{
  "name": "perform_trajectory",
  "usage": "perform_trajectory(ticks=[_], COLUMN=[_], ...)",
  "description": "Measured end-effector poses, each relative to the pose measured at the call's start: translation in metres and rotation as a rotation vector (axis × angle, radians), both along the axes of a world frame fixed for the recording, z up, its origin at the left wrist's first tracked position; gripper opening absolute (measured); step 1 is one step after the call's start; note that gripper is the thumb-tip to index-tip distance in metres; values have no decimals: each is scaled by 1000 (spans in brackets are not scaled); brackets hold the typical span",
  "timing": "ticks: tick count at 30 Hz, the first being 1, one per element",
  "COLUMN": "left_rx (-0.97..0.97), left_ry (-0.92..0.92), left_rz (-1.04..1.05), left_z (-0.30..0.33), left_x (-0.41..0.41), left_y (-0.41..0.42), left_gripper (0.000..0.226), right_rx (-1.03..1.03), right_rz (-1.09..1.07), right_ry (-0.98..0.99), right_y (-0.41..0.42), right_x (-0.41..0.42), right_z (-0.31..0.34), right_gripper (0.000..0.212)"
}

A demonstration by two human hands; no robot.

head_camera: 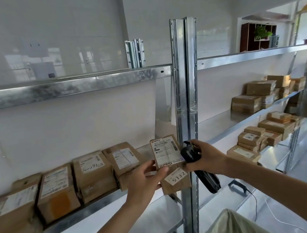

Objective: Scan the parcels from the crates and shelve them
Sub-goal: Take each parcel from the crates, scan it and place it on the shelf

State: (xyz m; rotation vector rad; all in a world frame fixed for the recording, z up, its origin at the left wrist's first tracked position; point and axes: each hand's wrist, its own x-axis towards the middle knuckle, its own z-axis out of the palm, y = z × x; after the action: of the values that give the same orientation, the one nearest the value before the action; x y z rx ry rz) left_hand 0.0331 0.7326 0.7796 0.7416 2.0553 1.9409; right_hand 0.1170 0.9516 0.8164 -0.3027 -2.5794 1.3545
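Metal shelf holds a row of boxes. Left hand grips the labelled parcel at the row's right end; right hand grips the scanner. Shelving seems underway; next, slide it in upright.

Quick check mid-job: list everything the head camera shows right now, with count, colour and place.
held parcel: one, brown cardboard with white labels, one handwritten 9132, in front of the steel upright
scanner: one, black, handheld, just right of the held parcel
shelved parcels: a row of about five, brown with white labels, on the left bay's shelf
stacked parcels: many, brown, on two shelves of the right bay; count unclear
steel upright: one, silver, centre, between the bays
shelving: silver metal, white boards, across the view
cabinet with plant: one, dark red-brown, green leaves, far right background
left hand: grips the held parcel's left edge
right hand: grips the scanner
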Motion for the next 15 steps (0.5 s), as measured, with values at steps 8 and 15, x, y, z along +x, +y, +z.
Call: perform_trajectory(ticks=[8, 15], left_rx=[-68, -108], left_ry=[-7, -15], left_rz=[126, 207], left_z=[-7, -14], left_x=[-35, -48], left_y=[24, 38], left_gripper=[31, 22], right_rx=[-5, 11], right_rz=[153, 278], right_ry=[-10, -16], right_y=[34, 51], right_x=[-60, -92], right_z=[-7, -17], right_gripper=[63, 61])
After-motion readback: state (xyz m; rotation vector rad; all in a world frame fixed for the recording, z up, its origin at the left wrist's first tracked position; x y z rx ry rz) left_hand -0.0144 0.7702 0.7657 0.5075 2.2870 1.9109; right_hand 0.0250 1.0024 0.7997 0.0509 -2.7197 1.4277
